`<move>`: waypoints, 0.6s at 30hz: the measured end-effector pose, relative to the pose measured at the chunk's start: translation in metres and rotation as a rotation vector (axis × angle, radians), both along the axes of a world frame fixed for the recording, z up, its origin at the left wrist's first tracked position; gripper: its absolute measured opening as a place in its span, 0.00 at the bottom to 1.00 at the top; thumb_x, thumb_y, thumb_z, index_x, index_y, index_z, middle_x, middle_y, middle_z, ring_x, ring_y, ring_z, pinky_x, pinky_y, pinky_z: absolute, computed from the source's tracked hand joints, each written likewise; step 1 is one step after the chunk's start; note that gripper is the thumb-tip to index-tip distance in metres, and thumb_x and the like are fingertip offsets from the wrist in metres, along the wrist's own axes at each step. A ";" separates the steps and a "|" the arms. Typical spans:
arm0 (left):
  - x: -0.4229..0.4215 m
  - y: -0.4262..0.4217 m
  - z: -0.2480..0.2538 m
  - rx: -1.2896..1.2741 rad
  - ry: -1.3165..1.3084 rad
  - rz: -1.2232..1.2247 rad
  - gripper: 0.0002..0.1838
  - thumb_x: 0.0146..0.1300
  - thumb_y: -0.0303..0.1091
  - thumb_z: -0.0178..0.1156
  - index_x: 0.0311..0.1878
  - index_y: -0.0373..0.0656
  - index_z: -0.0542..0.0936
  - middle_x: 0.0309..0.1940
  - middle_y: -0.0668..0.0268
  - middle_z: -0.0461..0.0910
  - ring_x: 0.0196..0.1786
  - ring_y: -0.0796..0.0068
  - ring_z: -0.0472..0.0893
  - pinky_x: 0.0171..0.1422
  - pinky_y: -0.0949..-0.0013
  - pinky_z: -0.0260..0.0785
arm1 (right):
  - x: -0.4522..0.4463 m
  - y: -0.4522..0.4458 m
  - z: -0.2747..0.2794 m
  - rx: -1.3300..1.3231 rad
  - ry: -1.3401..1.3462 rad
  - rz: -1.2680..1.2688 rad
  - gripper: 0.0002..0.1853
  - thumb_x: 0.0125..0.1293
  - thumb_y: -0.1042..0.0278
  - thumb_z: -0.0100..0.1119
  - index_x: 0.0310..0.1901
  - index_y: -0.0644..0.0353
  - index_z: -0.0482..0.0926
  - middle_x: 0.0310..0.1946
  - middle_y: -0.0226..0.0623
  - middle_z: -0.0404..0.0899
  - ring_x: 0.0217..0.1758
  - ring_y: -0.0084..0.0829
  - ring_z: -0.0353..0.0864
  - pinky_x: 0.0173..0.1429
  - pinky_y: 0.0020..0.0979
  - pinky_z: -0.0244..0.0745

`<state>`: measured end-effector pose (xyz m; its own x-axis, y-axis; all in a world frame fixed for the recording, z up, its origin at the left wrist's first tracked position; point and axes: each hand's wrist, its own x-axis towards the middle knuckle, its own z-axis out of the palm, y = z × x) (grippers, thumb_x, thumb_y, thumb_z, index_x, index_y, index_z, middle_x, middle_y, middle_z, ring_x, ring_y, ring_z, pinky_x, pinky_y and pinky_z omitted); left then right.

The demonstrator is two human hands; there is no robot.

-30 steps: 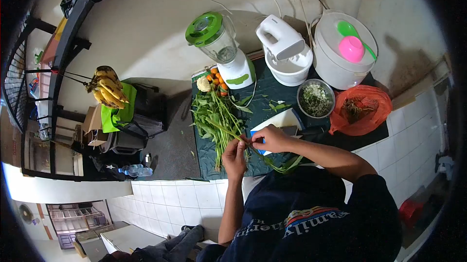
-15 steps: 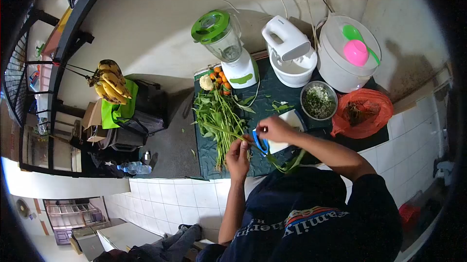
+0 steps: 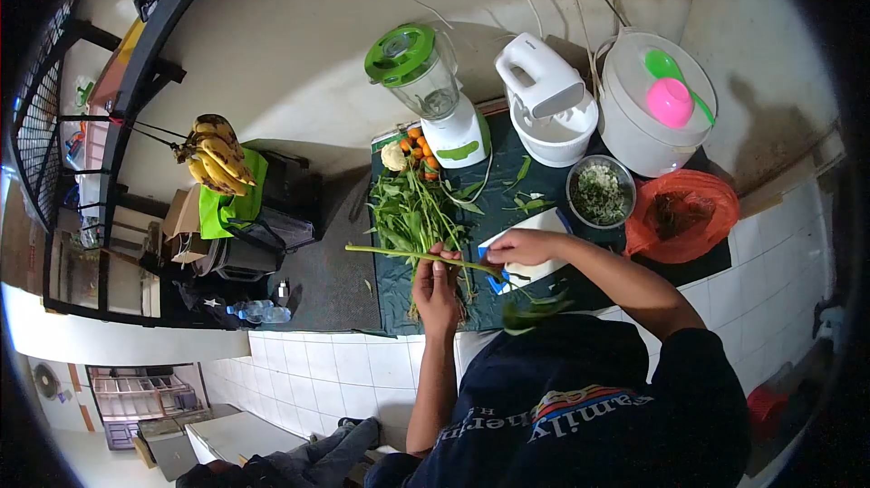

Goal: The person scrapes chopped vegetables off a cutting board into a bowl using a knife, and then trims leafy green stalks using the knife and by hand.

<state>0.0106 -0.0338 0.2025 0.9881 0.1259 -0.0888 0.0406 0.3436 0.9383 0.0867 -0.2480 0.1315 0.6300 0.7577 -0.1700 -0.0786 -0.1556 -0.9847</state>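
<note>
My left hand [image 3: 437, 293] is closed around a long green stem of water spinach [image 3: 390, 253], held almost level above the counter. The stem's leafy end [image 3: 535, 311] hangs to the right, blurred, near my shirt. My right hand [image 3: 526, 250] is pinched at the same stem, close to its leafy part. Under the right hand lies a white cutting board [image 3: 539, 272] with blue edges, partly hidden by the hand. A heap of water spinach [image 3: 403, 212] lies just beyond my left hand on the dark green cloth [image 3: 391, 302].
Behind stand a blender [image 3: 444, 103], a white stand mixer [image 3: 548, 121] and a white lidded container [image 3: 648, 103] with a pink cup [image 3: 669, 104]. A metal bowl of chopped greens [image 3: 600, 191] sits beside an orange-red plastic bag [image 3: 684, 221]. Bananas [image 3: 217, 157] hang left. Another person's legs [image 3: 326, 452] show below.
The stem has swung to nearly level, its bare end further left. My right hand has moved slightly down and right, onto the stem. The view has shifted a little.
</note>
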 end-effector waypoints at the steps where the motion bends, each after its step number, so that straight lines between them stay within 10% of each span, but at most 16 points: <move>1: 0.000 0.004 -0.005 -0.003 -0.015 0.005 0.17 0.80 0.32 0.50 0.65 0.33 0.72 0.50 0.62 0.79 0.58 0.65 0.81 0.69 0.58 0.73 | -0.005 0.004 0.001 0.055 0.131 0.046 0.14 0.75 0.59 0.61 0.46 0.63 0.84 0.33 0.27 0.84 0.38 0.18 0.78 0.47 0.29 0.75; 18: -0.014 -0.007 -0.010 0.133 0.066 -0.140 0.21 0.73 0.31 0.63 0.64 0.33 0.72 0.50 0.60 0.81 0.51 0.71 0.82 0.58 0.66 0.77 | -0.043 0.007 0.050 -0.077 -0.270 -0.263 0.11 0.69 0.64 0.64 0.45 0.63 0.84 0.33 0.38 0.86 0.36 0.26 0.83 0.43 0.33 0.77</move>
